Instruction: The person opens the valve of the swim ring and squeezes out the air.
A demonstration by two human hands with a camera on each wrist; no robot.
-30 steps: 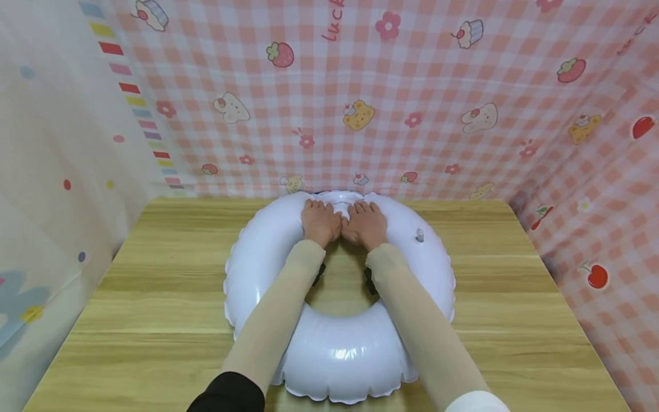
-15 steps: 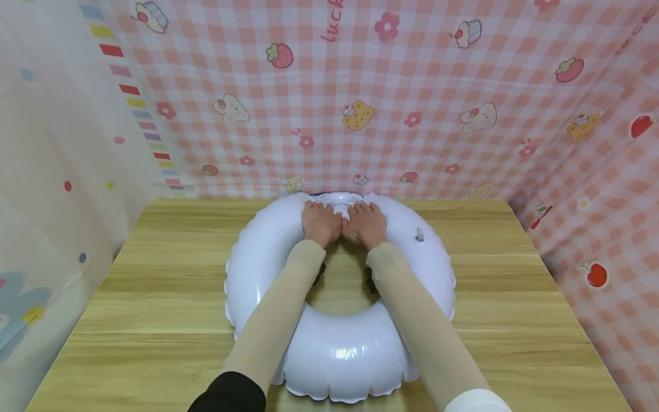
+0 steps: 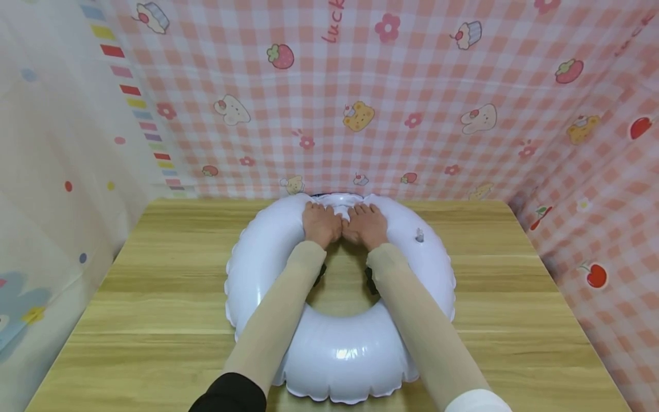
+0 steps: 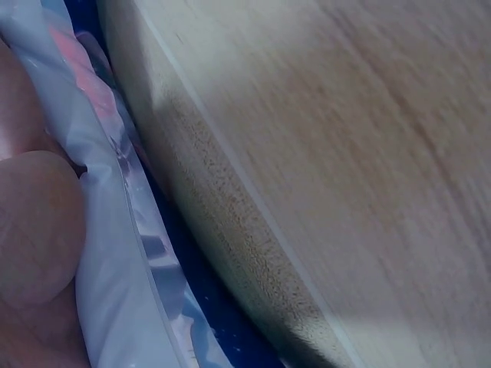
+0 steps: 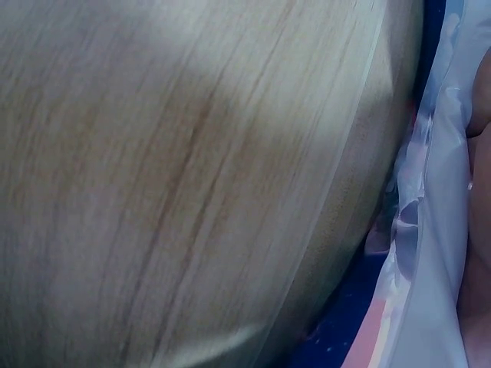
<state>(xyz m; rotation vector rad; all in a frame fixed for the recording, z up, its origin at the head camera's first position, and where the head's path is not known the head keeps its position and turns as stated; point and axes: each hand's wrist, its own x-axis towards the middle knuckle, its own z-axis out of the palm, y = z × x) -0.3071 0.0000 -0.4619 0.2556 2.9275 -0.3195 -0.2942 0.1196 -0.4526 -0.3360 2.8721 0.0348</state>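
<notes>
A white inflatable swim ring lies flat on the wooden table, puffed up along its sides and near part. At its far part, my left hand and right hand grip the vinyl side by side, fingers over the top and thumbs close together. Between and under them the ring is pinched narrower. The left wrist view has part of the left hand against the white vinyl; the right wrist view mirrors this with the right hand. A clear valve stands up on the ring's right side.
The wooden table extends to both sides of the ring. Behind it hangs a pink checked cloth, close to the ring's far edge. A pale cloth hangs at the left, and more checked cloth at the right.
</notes>
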